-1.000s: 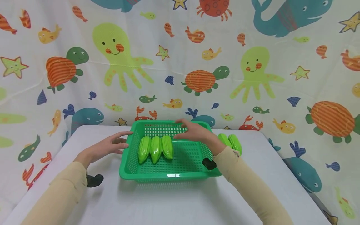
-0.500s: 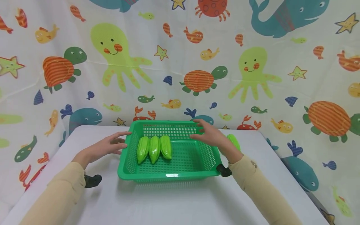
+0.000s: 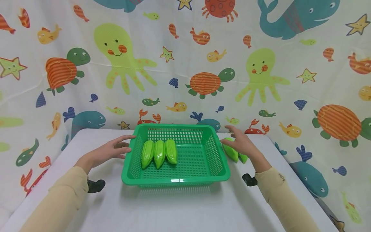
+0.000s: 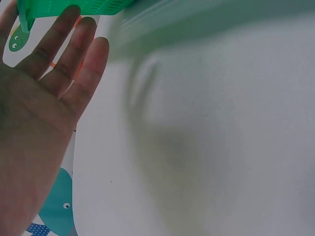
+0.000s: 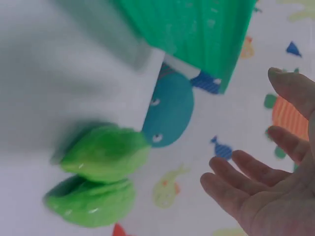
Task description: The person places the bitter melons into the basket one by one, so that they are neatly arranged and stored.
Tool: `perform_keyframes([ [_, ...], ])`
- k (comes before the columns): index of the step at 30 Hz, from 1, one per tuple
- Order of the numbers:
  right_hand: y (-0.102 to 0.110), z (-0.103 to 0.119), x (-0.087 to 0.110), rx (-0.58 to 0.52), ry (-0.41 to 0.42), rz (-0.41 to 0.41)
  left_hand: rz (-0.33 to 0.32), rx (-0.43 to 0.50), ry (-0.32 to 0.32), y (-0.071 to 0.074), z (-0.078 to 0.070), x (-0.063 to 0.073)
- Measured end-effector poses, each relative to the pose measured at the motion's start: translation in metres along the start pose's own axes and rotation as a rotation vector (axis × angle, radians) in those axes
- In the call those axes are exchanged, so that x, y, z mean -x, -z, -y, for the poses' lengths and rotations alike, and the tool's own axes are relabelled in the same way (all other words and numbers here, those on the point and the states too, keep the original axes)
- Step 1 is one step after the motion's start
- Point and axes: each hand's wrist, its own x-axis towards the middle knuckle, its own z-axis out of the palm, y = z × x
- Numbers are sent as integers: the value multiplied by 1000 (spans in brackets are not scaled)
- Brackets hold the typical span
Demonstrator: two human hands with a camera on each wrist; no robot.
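Note:
A green plastic basket (image 3: 176, 181) stands on the white table. Three bright green, ridged, pointed fruits (image 3: 159, 154), resembling bitter melons, lie side by side in its left half. My left hand (image 3: 105, 151), fingers extended, reaches to the basket's left rim; the left wrist view shows its fingertips against the basket. Past the right side of the basket, my right hand (image 3: 243, 143) hovers with fingers spread and nothing in them. Two more of these green fruits (image 5: 106, 152) lie on the table there, partly behind that hand in the head view.
A white curtain (image 3: 179, 106) printed with sea animals hangs behind the table (image 3: 174, 209). The table's right edge runs beyond the two loose fruits. A dark wrist camera (image 3: 250, 179) sits under the right wrist.
My right hand has moved right, from over the inside of the basket to above the loose fruits outside it. The left hand has stayed at the left rim.

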Motion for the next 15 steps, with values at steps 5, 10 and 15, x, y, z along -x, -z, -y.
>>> perform_keyframes([
  [5, 5, -32, 4, -17, -56, -13, 1, -4, 4, 0, -1, -1],
  [10, 5, -57, 7, -36, -154, -11, -1, -15, 14, -1, -2, 2],
  [15, 5, -79, 7, -26, -180, -5, -3, -16, 5, -1, -2, 1],
])
